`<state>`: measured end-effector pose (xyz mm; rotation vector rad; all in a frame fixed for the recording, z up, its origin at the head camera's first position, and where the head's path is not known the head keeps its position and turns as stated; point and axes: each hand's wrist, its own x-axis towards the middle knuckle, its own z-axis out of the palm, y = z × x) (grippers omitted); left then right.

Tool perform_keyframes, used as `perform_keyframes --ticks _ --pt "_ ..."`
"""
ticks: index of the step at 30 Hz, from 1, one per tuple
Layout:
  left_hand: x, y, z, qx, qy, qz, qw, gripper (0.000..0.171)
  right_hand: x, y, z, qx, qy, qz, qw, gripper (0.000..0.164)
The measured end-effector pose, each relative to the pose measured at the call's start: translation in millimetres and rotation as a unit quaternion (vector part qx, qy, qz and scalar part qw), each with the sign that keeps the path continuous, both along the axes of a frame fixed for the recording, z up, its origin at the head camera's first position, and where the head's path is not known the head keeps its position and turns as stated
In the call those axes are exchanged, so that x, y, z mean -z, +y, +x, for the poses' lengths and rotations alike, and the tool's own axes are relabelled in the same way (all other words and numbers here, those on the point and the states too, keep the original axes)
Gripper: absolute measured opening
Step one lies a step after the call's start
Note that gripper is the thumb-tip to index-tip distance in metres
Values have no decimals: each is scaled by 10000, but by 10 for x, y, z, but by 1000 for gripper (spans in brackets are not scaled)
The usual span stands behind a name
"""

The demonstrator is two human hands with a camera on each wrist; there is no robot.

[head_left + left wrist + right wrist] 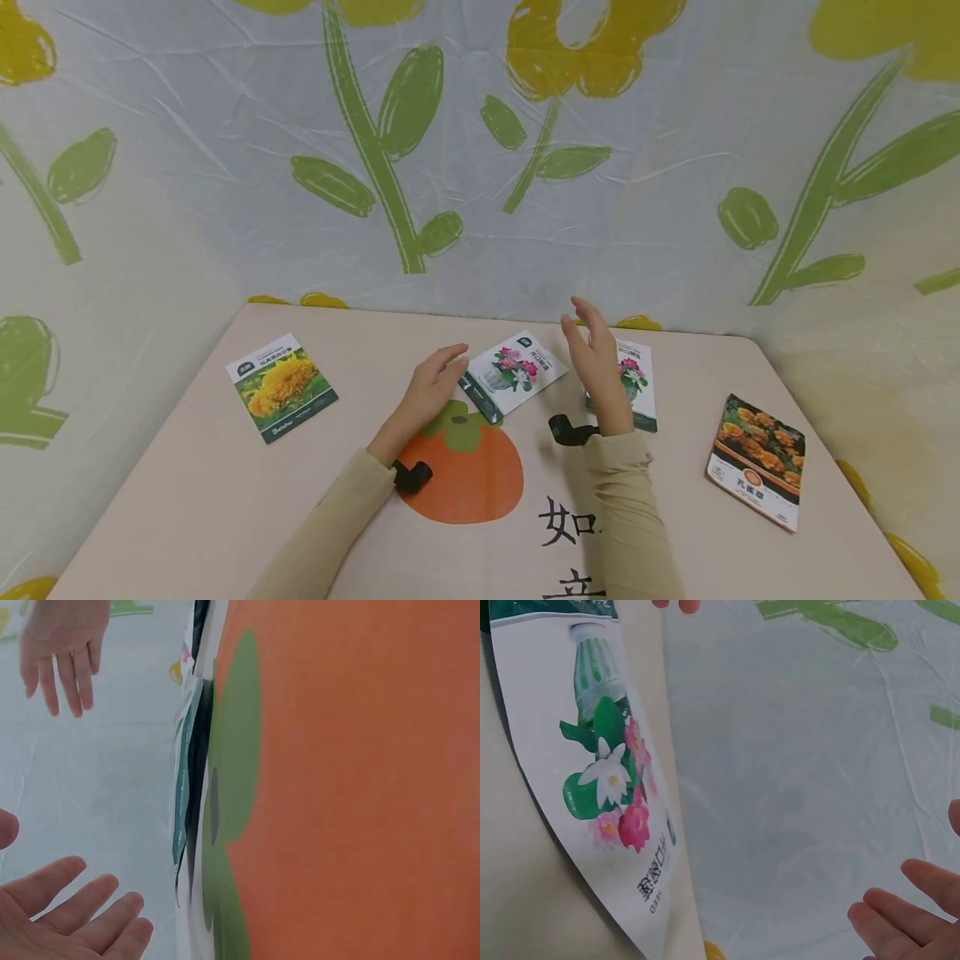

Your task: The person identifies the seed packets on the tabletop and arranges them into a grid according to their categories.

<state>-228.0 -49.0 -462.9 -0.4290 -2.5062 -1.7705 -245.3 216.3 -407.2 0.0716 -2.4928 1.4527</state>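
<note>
My left hand (427, 387), its fingers loosely straight and holding nothing, hovers by the left edge of a tilted seed packet (513, 375) with pink and white flowers. That packet lies near the table's back edge; the right wrist view shows its flower picture (607, 765) close up. Raised with fingers apart, my right hand (597, 362) has nothing in its grasp. It partly hides a second pink-flower seed packet (640, 392) behind it. In the left wrist view the left hand's fingers (105, 911) are spread, clear of a packet seen nearly edge-on (184, 780).
A seed packet with yellow flowers (283, 387) lies at the table's left. Toward the right edge is an orange-flower packet (757, 458). The pale tablecloth (187, 517) bears an orange persimmon print (472, 483) and black characters. A flower-printed curtain (600, 242) stands behind the table.
</note>
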Motion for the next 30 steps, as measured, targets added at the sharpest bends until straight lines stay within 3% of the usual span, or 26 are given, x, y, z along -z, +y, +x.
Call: perform_keyframes --ticks 7,16,26,30 --pt "90 60 -64 8 -237 80 9997 44 156 -54 -6 35 -338 -151 9993 55" --pt "178 132 -116 389 -272 -146 9988 51 405 -103 -19 6 -915 -325 9953 55" --pt "372 68 -178 748 59 -386 9964 52 603 -190 -37 -60 -1222 -326 9920 52" --pt "420 34 -188 933 243 -519 9940 53 645 -241 -24 -79 -1122 -271 9933 49"
